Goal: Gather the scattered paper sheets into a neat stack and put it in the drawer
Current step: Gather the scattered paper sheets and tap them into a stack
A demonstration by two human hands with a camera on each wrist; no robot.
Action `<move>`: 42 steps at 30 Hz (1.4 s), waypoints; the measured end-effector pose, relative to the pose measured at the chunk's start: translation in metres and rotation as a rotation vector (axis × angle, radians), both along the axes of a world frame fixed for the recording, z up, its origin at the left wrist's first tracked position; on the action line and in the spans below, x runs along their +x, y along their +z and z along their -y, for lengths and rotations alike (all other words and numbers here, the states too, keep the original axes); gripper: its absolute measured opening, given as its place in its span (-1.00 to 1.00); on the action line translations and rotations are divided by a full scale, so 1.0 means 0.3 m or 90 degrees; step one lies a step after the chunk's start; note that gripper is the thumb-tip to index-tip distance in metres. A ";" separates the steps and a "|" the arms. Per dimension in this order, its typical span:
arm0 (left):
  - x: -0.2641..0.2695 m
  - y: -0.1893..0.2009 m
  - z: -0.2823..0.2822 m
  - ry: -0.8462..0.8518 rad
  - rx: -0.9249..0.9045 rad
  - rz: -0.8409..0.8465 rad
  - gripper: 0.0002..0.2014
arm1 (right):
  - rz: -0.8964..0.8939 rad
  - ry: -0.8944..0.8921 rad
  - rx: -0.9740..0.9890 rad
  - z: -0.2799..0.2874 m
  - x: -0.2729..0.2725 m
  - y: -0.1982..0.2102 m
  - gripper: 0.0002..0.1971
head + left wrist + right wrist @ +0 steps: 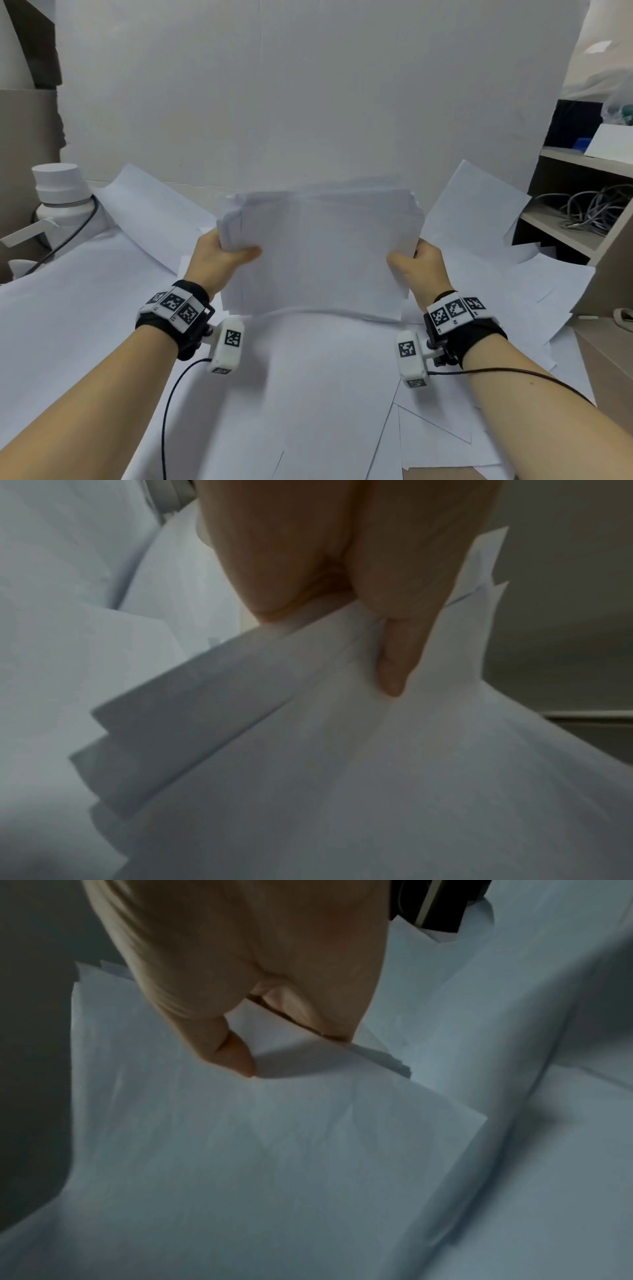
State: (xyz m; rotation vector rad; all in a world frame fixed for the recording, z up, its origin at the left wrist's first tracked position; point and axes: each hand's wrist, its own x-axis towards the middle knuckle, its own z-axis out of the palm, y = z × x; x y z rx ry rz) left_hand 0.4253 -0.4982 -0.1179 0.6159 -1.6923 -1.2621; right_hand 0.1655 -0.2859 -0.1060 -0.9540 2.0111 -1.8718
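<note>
A bundle of white paper sheets stands nearly upright in the middle of the head view, its lower edge down near the paper-covered table. My left hand grips its left edge, thumb on the front face. My right hand grips the right edge the same way. The sheet edges are uneven and fanned at the bundle's top and left. In the left wrist view the left hand pinches the paper bundle. In the right wrist view the right hand pinches the paper bundle. No drawer is visible.
Loose sheets lie scattered right of the bundle and more loose sheets by my right forearm. A white jar with a cable stands at the left. A shelf unit holding coiled cables is at the right. A white backdrop rises behind.
</note>
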 end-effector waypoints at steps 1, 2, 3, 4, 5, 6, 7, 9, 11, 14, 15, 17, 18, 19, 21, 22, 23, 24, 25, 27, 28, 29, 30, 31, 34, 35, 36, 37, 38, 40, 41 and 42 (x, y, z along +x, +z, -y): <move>-0.008 0.024 -0.010 0.005 -0.002 -0.039 -0.56 | -0.001 -0.005 -0.018 0.003 0.003 0.016 -0.72; -0.012 0.045 -0.015 0.008 -0.003 -0.073 -0.53 | -0.002 -0.008 -0.036 0.002 0.004 0.029 -0.72; -0.009 0.059 -0.013 0.009 0.001 -0.095 -0.49 | -0.001 -0.012 -0.051 -0.001 0.002 0.034 -0.76; -0.003 0.063 -0.010 0.003 0.010 -0.104 -0.42 | 0.002 -0.013 -0.059 -0.010 0.000 0.032 -0.80; 0.005 0.054 -0.003 -0.005 0.024 -0.097 -0.32 | 0.008 -0.007 -0.061 -0.021 -0.001 0.022 -0.78; 0.013 0.040 0.001 -0.011 0.042 -0.079 -0.23 | 0.013 0.006 -0.055 -0.030 -0.002 0.008 -0.74; 0.022 0.022 0.001 -0.015 0.059 -0.051 -0.16 | 0.017 0.020 -0.049 -0.037 -0.001 -0.008 -0.70; 0.025 -0.018 -0.009 -0.057 0.078 -0.012 -0.20 | 0.038 0.027 -0.042 -0.038 0.004 -0.040 -0.69; 0.006 -0.034 -0.035 -0.107 0.073 -0.001 -0.39 | 0.064 0.017 -0.045 -0.025 0.012 -0.049 -0.69; -0.037 -0.019 -0.053 -0.119 0.067 -0.003 -0.45 | 0.073 0.007 -0.047 -0.002 0.022 -0.034 -0.63; -0.047 -0.014 -0.047 -0.116 0.074 -0.013 -0.43 | 0.074 0.000 -0.043 0.003 0.026 -0.025 -0.61; -0.058 -0.009 -0.030 -0.088 0.108 -0.036 -0.35 | 0.065 -0.028 -0.030 0.006 0.026 -0.012 -0.54; -0.059 -0.007 -0.020 -0.062 0.119 -0.040 -0.30 | 0.055 -0.039 -0.025 0.003 0.023 -0.007 -0.46; -0.058 -0.007 -0.012 -0.039 0.117 -0.034 -0.27 | 0.041 -0.044 -0.020 -0.001 0.021 -0.003 -0.34; -0.058 -0.006 -0.004 -0.014 0.091 -0.015 -0.31 | -0.012 -0.043 -0.008 -0.010 0.026 0.007 -0.08; -0.060 -0.005 -0.004 -0.013 0.077 -0.006 -0.37 | -0.053 -0.047 -0.005 -0.013 0.035 0.015 0.02; -0.062 -0.002 -0.006 -0.014 0.063 0.001 -0.43 | -0.100 -0.059 -0.002 -0.013 0.045 0.024 0.08; -0.064 0.001 -0.007 -0.015 0.051 0.007 -0.48 | -0.152 -0.076 0.002 -0.012 0.054 0.035 0.12; -0.067 0.004 -0.009 -0.018 0.045 0.009 -0.52 | -0.200 -0.097 0.019 -0.012 0.064 0.050 0.14; -0.068 0.006 -0.018 -0.030 0.053 0.004 -0.57 | -0.288 -0.132 0.081 -0.010 0.078 0.074 0.14; -0.067 0.006 -0.022 -0.035 0.063 -0.002 -0.56 | -0.320 -0.140 0.111 -0.010 0.085 0.085 0.12; -0.066 0.007 -0.025 -0.038 0.072 -0.009 -0.54 | -0.342 -0.146 0.141 -0.011 0.089 0.093 0.10; -0.065 0.007 -0.027 -0.040 0.078 -0.016 -0.51 | -0.361 -0.150 0.170 -0.011 0.089 0.096 0.08; -0.063 0.007 -0.028 -0.042 0.080 -0.021 -0.49 | -0.377 -0.153 0.198 -0.012 0.087 0.096 0.06; -0.070 0.012 -0.027 -0.037 0.072 -0.028 -0.43 | -0.428 -0.173 0.248 -0.010 0.082 0.093 -0.06; -0.074 0.013 -0.029 -0.027 0.064 -0.025 -0.42 | -0.434 -0.181 0.255 -0.008 0.079 0.091 -0.14; -0.078 0.012 -0.029 -0.013 0.056 -0.023 -0.43 | -0.434 -0.187 0.256 -0.007 0.077 0.089 -0.24; -0.082 0.012 -0.030 -0.001 0.052 -0.024 -0.44 | -0.428 -0.192 0.250 -0.006 0.075 0.087 -0.33; -0.083 0.010 -0.030 0.005 0.053 -0.028 -0.44 | -0.415 -0.200 0.238 -0.006 0.073 0.082 -0.40; -0.081 0.009 -0.031 0.010 0.062 -0.036 -0.42 | -0.378 -0.217 0.197 -0.012 0.063 0.071 -0.49; -0.078 0.008 -0.033 0.010 0.067 -0.039 -0.42 | -0.353 -0.216 0.167 -0.018 0.055 0.065 -0.51; -0.077 0.008 -0.034 0.008 0.068 -0.042 -0.42 | -0.328 -0.203 0.134 -0.022 0.048 0.062 -0.50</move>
